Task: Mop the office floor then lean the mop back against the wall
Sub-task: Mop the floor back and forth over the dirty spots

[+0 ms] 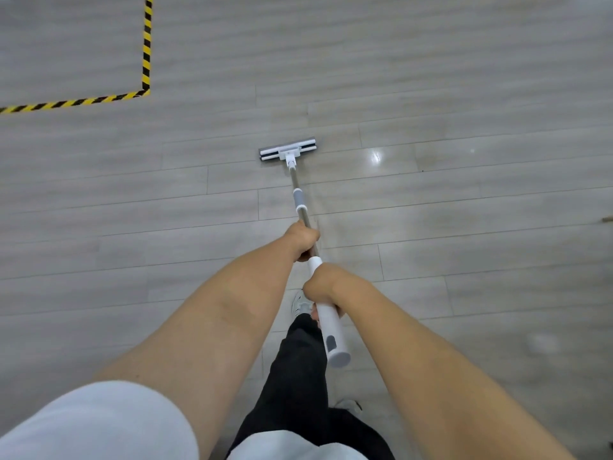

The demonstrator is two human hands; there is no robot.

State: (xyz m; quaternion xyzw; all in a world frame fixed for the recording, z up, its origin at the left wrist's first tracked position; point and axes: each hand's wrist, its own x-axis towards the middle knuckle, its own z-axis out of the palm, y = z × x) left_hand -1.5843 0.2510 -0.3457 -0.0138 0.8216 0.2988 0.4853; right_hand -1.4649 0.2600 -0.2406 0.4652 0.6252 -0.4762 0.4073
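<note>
A mop with a flat grey and white head [287,150] lies on the grey plank floor [431,78] ahead of me, its metal pole [300,202] running back to a thick white handle [333,333]. My left hand [303,239] grips the pole just above the white handle. Lower down, my right hand [320,283] grips the white handle. Both arms reach forward. The floor to the right of the mop head looks glossy, with a bright glare spot [376,157].
Yellow and black hazard tape [146,44] marks a corner on the floor at the upper left. My legs in dark trousers [298,376] and a grey shoe [300,303] are below the handle. No wall or furniture is in view.
</note>
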